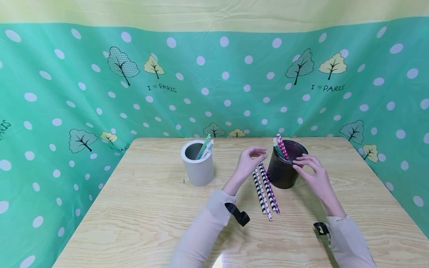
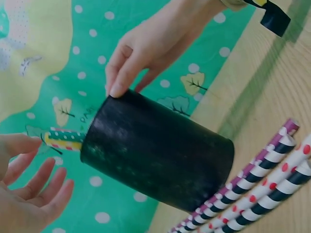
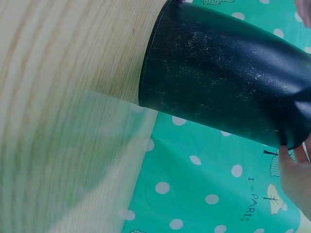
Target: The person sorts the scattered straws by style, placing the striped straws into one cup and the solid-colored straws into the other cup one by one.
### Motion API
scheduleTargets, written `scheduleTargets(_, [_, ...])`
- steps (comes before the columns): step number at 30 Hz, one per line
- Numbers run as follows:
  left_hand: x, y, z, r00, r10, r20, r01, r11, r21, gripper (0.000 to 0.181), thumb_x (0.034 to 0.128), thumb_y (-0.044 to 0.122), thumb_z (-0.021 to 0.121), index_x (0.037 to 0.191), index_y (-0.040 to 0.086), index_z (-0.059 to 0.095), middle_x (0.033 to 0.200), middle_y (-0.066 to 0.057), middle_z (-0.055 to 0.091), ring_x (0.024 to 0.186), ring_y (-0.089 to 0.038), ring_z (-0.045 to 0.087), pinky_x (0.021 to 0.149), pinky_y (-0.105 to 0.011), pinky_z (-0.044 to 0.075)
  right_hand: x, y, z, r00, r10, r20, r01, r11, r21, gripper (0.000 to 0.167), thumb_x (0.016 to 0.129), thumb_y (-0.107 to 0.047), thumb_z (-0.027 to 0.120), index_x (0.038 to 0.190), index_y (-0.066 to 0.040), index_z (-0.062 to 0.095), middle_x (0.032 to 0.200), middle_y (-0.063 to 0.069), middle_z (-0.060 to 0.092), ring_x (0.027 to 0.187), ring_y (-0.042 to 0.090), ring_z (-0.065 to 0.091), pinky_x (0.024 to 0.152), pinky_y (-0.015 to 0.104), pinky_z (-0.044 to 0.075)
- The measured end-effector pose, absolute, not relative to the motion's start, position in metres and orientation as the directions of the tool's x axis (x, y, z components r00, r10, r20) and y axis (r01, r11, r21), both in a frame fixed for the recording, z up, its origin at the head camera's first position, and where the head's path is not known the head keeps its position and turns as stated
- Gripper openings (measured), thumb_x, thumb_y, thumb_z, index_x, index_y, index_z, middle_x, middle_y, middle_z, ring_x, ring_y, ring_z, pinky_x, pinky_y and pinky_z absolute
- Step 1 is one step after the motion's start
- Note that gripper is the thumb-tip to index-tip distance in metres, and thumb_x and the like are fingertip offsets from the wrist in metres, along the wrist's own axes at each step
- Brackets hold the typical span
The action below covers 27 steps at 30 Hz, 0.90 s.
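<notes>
My right hand [image 1: 313, 173] pinches the near right rim of a black cup [image 1: 283, 175], thumb outside, as the left wrist view shows. A few patterned paper straws [image 1: 282, 148], red and green with white dots among them, stand in this cup. My left hand [image 1: 249, 162], fingers loosely bent and holding nothing, hovers left of the cup. In the left wrist view its fingertips [image 2: 35, 141] come close to the straw ends [image 2: 63, 138]. Several paper straws [image 1: 266, 193], black-striped, red-dotted and purple-dotted, lie on the table beside the cup. The right wrist view shows the cup's dark side [image 3: 218, 77] upclose.
A white cup [image 1: 200, 171] holding thin green, yellow and blue sticks [image 1: 204, 147] stands to the left on the wooden table [image 1: 134, 216]. One tiny dark bit [image 1: 183, 181] lies by it. Behind hangs a green dotted cloth [image 1: 187, 78].
</notes>
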<state>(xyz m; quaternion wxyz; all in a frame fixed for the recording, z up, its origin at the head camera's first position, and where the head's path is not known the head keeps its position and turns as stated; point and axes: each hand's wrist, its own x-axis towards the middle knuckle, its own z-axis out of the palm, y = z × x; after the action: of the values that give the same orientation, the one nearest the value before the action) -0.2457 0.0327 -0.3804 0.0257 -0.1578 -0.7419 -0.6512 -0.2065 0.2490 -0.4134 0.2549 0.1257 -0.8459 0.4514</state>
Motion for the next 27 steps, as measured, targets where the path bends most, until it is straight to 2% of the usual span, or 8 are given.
scheduleTargets(7, [-0.246, 0.027, -0.397, -0.961, 0.199, 0.192, 0.227, 0.170, 0.959, 0.022, 0.0801, 0.007, 0.062, 0.101, 0.002, 0.063, 0.095, -0.009, 0.064, 0.083, -0.015, 0.059, 0.074, -0.019, 0.047, -0.197, 0.239, -0.399, -0.834, 0.017, 0.551, -0.453, 0.549, -0.702, 0.017, 0.076, 0.003, 0.064, 0.093, 0.005, 0.064, 0.105, 0.020, 0.055, 0.108, 0.033, 0.040, 0.093, 0.012, 0.025])
scheduleTargets(13, [-0.246, 0.022, -0.406, -0.971, 0.196, 0.135, 0.180, 0.234, 0.955, 0.020, 0.0799, 0.006, 0.062, 0.100, 0.002, 0.064, 0.093, -0.009, 0.064, 0.076, -0.013, 0.058, 0.066, -0.017, 0.047, -0.188, 0.231, -0.387, -0.838, 0.019, 0.545, -0.446, 0.553, -0.704, 0.016, 0.077, 0.005, 0.063, 0.093, 0.008, 0.063, 0.104, 0.023, 0.054, 0.107, 0.037, 0.039, 0.093, 0.012, 0.025])
scheduleTargets(17, [-0.246, 0.020, -0.412, -0.976, 0.196, 0.092, 0.146, 0.282, 0.948, 0.021, 0.0789, 0.005, 0.062, 0.100, 0.002, 0.063, 0.092, -0.009, 0.063, 0.075, -0.012, 0.057, 0.064, -0.016, 0.046, -0.232, 0.270, -0.454, -0.805, 0.021, 0.593, -0.487, 0.548, -0.680, 0.019, 0.078, -0.008, 0.066, 0.097, -0.009, 0.067, 0.110, 0.007, 0.057, 0.114, 0.022, 0.040, 0.098, 0.016, 0.024])
scheduleTargets(20, [-0.246, 0.018, -0.416, -0.974, 0.204, 0.096, 0.157, 0.308, 0.938, 0.022, 0.0783, 0.004, 0.063, 0.100, 0.000, 0.063, 0.094, -0.011, 0.063, 0.079, -0.016, 0.057, 0.066, -0.018, 0.046, -0.250, 0.286, -0.480, -0.797, 0.020, 0.604, -0.513, 0.506, -0.694, 0.021, 0.077, -0.013, 0.068, 0.098, -0.016, 0.068, 0.112, 0.001, 0.056, 0.118, 0.016, 0.038, 0.104, 0.026, 0.022])
scheduleTargets(23, [-0.247, 0.017, -0.420, -0.971, 0.215, 0.108, 0.175, 0.324, 0.930, 0.021, 0.0783, 0.003, 0.063, 0.099, -0.002, 0.062, 0.094, -0.014, 0.063, 0.081, -0.020, 0.058, 0.068, -0.020, 0.046, -0.225, 0.265, -0.442, -0.815, 0.013, 0.579, -0.504, 0.475, -0.721, 0.018, 0.079, -0.011, 0.066, 0.097, -0.008, 0.067, 0.110, 0.009, 0.055, 0.117, 0.024, 0.038, 0.104, 0.037, 0.022])
scheduleTargets(24, [-0.247, 0.016, -0.422, -0.970, 0.218, 0.106, 0.176, 0.333, 0.926, 0.021, 0.0784, 0.004, 0.063, 0.099, -0.002, 0.062, 0.094, -0.014, 0.063, 0.081, -0.020, 0.058, 0.068, -0.020, 0.047, -0.221, 0.262, -0.437, -0.813, 0.013, 0.582, -0.515, 0.448, -0.730, 0.019, 0.078, -0.010, 0.067, 0.096, -0.007, 0.067, 0.110, 0.010, 0.056, 0.117, 0.024, 0.038, 0.105, 0.037, 0.021])
scheduleTargets(26, [-0.247, 0.015, -0.425, -0.970, 0.225, 0.093, 0.170, 0.350, 0.921, 0.021, 0.0787, 0.004, 0.063, 0.099, -0.002, 0.062, 0.093, -0.015, 0.063, 0.080, -0.021, 0.059, 0.065, -0.020, 0.047, -0.213, 0.255, -0.425, -0.819, 0.013, 0.573, -0.500, 0.474, -0.725, 0.018, 0.079, -0.013, 0.066, 0.096, -0.006, 0.067, 0.108, 0.010, 0.055, 0.116, 0.026, 0.038, 0.104, 0.038, 0.023])
scheduleTargets(27, [-0.247, 0.014, -0.427, -0.970, 0.229, 0.084, 0.164, 0.358, 0.919, 0.021, 0.0789, 0.004, 0.063, 0.099, -0.002, 0.062, 0.093, -0.015, 0.063, 0.078, -0.021, 0.059, 0.064, -0.020, 0.047, -0.214, 0.256, -0.427, -0.812, 0.010, 0.584, -0.519, 0.446, -0.729, 0.019, 0.078, -0.013, 0.067, 0.096, -0.008, 0.067, 0.109, 0.007, 0.056, 0.117, 0.023, 0.038, 0.105, 0.035, 0.022])
